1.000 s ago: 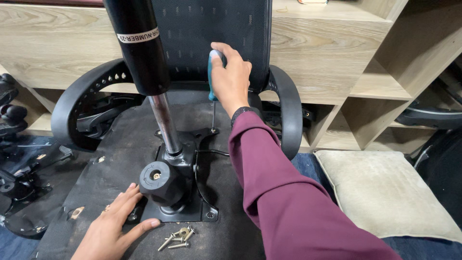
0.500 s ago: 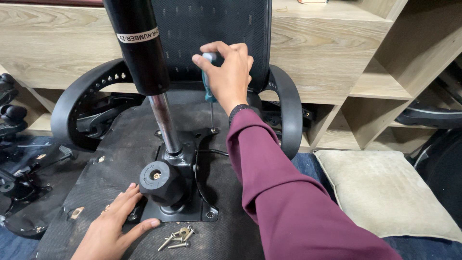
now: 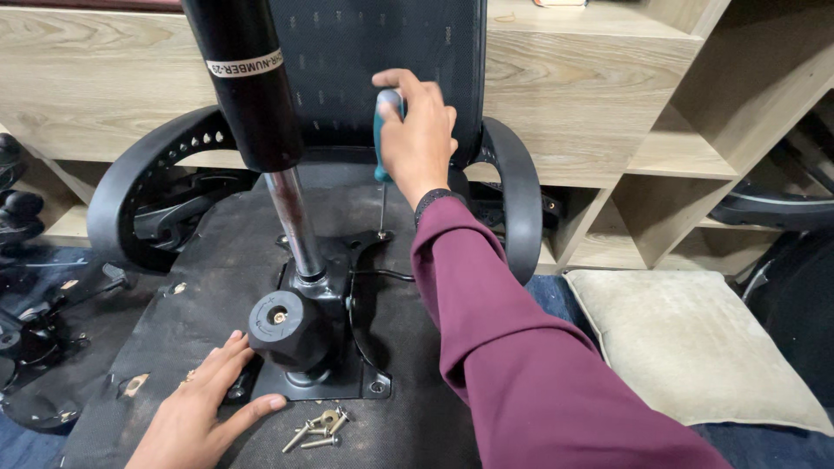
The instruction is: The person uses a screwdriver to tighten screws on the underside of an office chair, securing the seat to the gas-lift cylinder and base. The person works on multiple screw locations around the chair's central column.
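Observation:
An office chair lies upside down with its black seat underside (image 3: 217, 287) facing me. A black metal mechanism plate (image 3: 356, 382) is mounted on it, carrying a round knob (image 3: 282, 326) and a black gas cylinder (image 3: 248, 87) on a silver shaft. My right hand (image 3: 417, 130) grips a teal-handled screwdriver (image 3: 380, 152), held upright with its tip on a screw at the plate's far corner. My left hand (image 3: 204, 412) rests flat with fingers spread on the seat beside the plate's near left edge. Several loose screws (image 3: 314, 430) lie in front of the plate.
Black armrests (image 3: 512, 200) curve up on both sides of the seat. Light wooden shelving (image 3: 608, 95) stands behind. A beige cushion (image 3: 695, 343) lies on the floor at the right. Black chair parts (image 3: 22, 217) sit at the left edge.
My right hand has turned on the screwdriver handle, its fingers shifting round the top. The left hand and the chair have stayed put.

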